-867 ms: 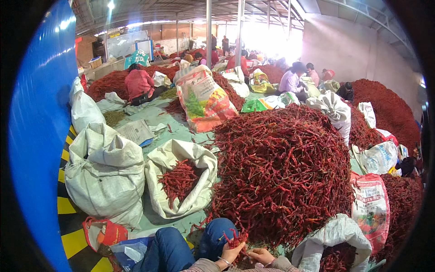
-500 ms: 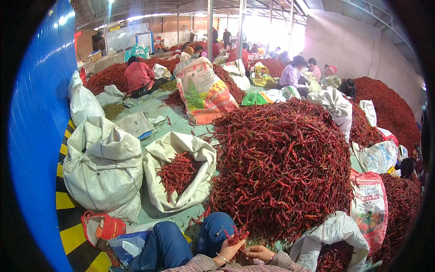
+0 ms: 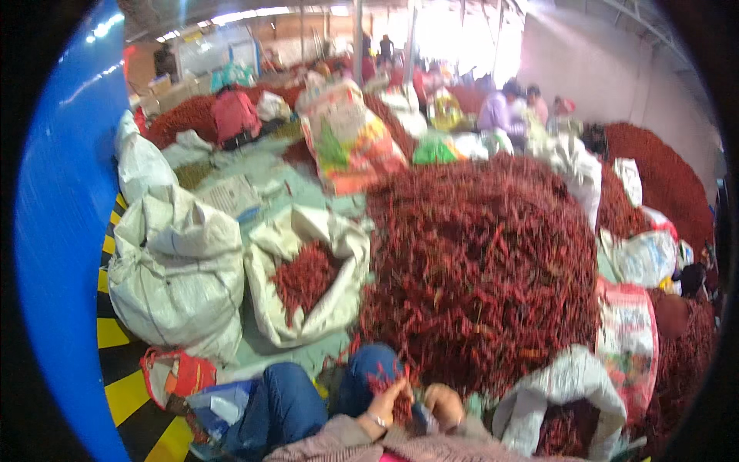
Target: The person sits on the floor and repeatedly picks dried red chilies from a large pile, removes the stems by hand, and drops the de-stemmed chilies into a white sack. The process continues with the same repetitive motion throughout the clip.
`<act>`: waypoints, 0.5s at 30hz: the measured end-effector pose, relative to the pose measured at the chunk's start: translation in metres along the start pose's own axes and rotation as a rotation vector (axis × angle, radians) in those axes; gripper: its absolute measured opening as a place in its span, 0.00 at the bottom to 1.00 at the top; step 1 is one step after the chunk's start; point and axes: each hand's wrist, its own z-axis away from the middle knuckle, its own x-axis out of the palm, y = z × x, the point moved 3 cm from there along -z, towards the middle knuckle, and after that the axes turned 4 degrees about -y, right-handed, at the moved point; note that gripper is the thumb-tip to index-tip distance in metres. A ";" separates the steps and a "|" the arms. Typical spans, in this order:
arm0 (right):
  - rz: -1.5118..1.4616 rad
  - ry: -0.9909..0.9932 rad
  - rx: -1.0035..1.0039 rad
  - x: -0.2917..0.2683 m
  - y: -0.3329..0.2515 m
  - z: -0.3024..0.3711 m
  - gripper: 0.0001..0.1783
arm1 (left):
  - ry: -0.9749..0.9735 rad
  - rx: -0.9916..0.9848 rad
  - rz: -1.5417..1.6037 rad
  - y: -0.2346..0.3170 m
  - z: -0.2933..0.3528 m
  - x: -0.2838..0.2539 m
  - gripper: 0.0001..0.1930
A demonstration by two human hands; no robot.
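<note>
Down at the lower edge, my left hand [image 3: 382, 403] is closed round a bunch of dried red chilies [image 3: 402, 410], in front of my bent knee. Just right of it my right hand [image 3: 444, 405] is curled with its fingers downward; blur hides what it holds, if anything. Beyond both hands rises a large heap of dried red chilies [image 3: 481, 285]. An open white woven sack [image 3: 265, 296] with chilies inside stands left of the heap. Another open white sack [image 3: 514, 420], also with chilies in it, is to the right of my right hand.
A full white sack [image 3: 173, 281] stands at left, near a blue wall [image 3: 61, 231] and yellow-black floor stripes [image 3: 127, 400]. A red bag [image 3: 177, 377] lies by my legs. Farther back, people sit among more sacks and chili heaps [image 3: 654, 173]; a metal post [image 3: 358, 46] rises there.
My right hand has risen slightly and its fingers have curled downward. My left hand keeps the chilies and has lifted a little. The whole view has shifted slightly and blurred.
</note>
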 end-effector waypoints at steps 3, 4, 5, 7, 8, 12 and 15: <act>0.589 0.144 0.490 -0.074 0.034 0.050 0.08 | -0.047 0.099 -0.359 0.020 0.017 0.031 0.15; 0.836 0.118 0.631 -0.113 0.056 0.091 0.08 | -0.043 0.009 -0.266 0.008 0.009 0.034 0.14; 1.006 0.046 0.699 -0.119 0.057 0.107 0.08 | -0.003 -0.098 -0.236 0.006 0.011 0.027 0.13; 1.197 -0.018 0.724 -0.109 0.038 0.119 0.08 | 0.088 -0.218 -0.112 -0.009 0.018 0.002 0.11; 1.234 0.011 0.741 -0.106 0.030 0.127 0.09 | -0.031 -0.212 -0.144 -0.009 0.023 0.002 0.09; 0.996 0.360 0.925 -0.152 0.049 0.177 0.16 | 0.023 -0.199 0.131 -0.030 0.009 -0.016 0.06; 0.834 0.602 0.982 -0.166 0.059 0.186 0.18 | 0.004 -0.206 0.079 -0.033 0.007 -0.019 0.06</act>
